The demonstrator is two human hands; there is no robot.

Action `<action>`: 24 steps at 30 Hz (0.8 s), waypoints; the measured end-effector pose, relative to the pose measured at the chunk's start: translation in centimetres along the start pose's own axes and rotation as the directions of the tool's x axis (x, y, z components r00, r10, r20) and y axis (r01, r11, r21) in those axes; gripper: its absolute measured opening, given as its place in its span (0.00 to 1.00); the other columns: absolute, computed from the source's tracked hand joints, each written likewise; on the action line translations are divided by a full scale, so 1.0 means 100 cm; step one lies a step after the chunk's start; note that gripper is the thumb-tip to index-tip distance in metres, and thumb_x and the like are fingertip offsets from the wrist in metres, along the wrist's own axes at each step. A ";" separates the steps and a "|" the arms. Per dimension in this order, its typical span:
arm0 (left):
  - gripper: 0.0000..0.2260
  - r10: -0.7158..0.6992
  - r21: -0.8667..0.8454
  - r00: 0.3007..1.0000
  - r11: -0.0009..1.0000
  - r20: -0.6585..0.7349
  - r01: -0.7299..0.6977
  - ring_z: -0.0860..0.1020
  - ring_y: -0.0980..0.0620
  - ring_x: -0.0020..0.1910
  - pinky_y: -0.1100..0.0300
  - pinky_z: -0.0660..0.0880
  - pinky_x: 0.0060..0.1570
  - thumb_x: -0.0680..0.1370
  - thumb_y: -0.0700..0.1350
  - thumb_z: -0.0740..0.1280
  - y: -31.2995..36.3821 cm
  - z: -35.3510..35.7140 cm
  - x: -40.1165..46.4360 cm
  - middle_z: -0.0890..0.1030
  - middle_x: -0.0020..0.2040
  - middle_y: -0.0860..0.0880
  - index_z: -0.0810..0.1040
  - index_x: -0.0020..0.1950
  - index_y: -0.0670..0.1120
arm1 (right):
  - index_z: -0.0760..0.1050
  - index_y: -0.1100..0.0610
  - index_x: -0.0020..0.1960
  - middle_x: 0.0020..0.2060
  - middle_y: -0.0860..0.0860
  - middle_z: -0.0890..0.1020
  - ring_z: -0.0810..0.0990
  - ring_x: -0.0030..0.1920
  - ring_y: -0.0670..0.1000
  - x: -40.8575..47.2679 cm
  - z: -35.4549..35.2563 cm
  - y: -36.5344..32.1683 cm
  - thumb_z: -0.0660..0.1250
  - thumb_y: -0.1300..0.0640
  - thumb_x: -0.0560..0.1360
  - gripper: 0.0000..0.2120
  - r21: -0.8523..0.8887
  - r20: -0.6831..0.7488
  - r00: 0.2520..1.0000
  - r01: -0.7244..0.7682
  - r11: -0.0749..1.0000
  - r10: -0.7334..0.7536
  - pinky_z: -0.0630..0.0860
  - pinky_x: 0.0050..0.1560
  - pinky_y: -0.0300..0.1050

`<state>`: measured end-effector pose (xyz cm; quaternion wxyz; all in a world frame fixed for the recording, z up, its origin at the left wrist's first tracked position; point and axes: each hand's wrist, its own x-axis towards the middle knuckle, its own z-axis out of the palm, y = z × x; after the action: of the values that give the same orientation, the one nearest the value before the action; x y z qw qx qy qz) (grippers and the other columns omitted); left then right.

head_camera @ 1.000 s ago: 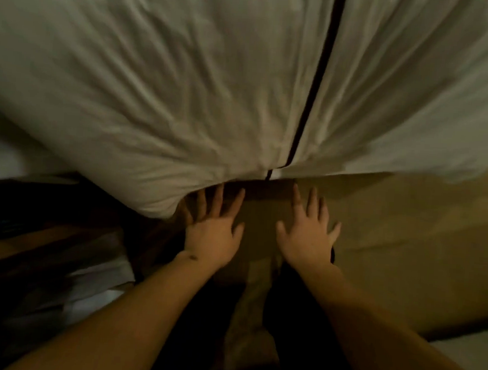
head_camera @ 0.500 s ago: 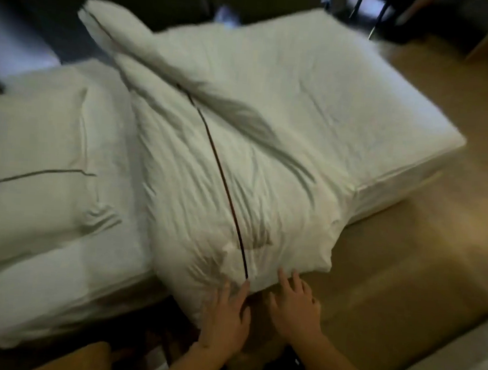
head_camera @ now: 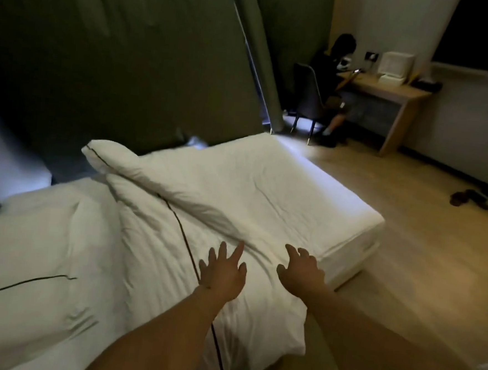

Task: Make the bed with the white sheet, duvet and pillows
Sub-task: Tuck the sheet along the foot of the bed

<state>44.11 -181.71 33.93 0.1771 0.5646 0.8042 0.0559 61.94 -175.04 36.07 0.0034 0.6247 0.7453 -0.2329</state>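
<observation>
1. Since half a second ago the view has lifted from the bed's near edge to take in the room, and both hands have moved from the duvet's hanging edge up onto its top.
2. Dim room: dark green pleated curtains (head_camera: 115,60) behind the bed, pale wood-look floor (head_camera: 422,255) to the right.
3. The bed's white fitted sheet (head_camera: 309,189) lies fairly smooth over the far corner of the mattress.
4. The white puffy duvet with a thin dark piping line (head_camera: 151,250) sits crumpled across the bed's middle, one corner folded back and its near edge drooping over the side.
5. A white soft pillow with a dark stripe (head_camera: 29,271) lies at the left.
6. A seated person in dark clothes (head_camera: 335,75) is at a light wooden desk (head_camera: 388,91) in the far corner.
7. The left hand (head_camera: 222,273) lies palm down on the duvet beside the piping, fingers spread wide, gripping nothing.
8. The right hand (head_camera: 301,271), apart from the left, has loosely curled, spread fingers on the duvet's fabric, clasping nothing.
</observation>
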 end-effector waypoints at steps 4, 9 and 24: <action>0.26 0.076 0.043 0.997 0.996 -0.010 -0.076 0.49 0.39 0.79 0.38 0.53 0.74 0.83 0.58 0.50 0.073 0.006 0.028 0.49 0.81 0.47 0.44 0.79 0.64 | 0.53 0.48 0.79 0.76 0.54 0.59 0.60 0.74 0.58 0.018 -0.032 0.059 0.58 0.46 0.79 0.30 0.006 -0.007 0.999 -0.052 0.999 0.052 0.65 0.69 0.58; 0.26 0.169 0.088 0.984 0.981 0.053 -0.173 0.49 0.38 0.79 0.37 0.54 0.73 0.83 0.58 0.50 0.168 0.038 0.061 0.49 0.81 0.46 0.44 0.79 0.64 | 0.54 0.48 0.78 0.76 0.55 0.60 0.60 0.74 0.61 0.036 -0.080 0.157 0.55 0.41 0.80 0.29 0.081 -0.094 0.985 -0.137 0.987 0.145 0.65 0.69 0.60; 0.26 0.516 0.130 0.834 0.829 0.197 -0.544 0.50 0.37 0.79 0.35 0.51 0.73 0.83 0.61 0.49 0.447 0.123 0.228 0.49 0.81 0.47 0.46 0.79 0.62 | 0.62 0.51 0.75 0.72 0.56 0.66 0.65 0.71 0.60 0.166 -0.186 0.390 0.52 0.40 0.81 0.26 0.202 -0.131 0.853 -0.476 0.856 0.506 0.67 0.66 0.60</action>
<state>81.29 -145.97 30.41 0.1640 0.7820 0.6011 -0.0141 100.00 -148.80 34.35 -0.0550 0.8111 0.5363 -0.2270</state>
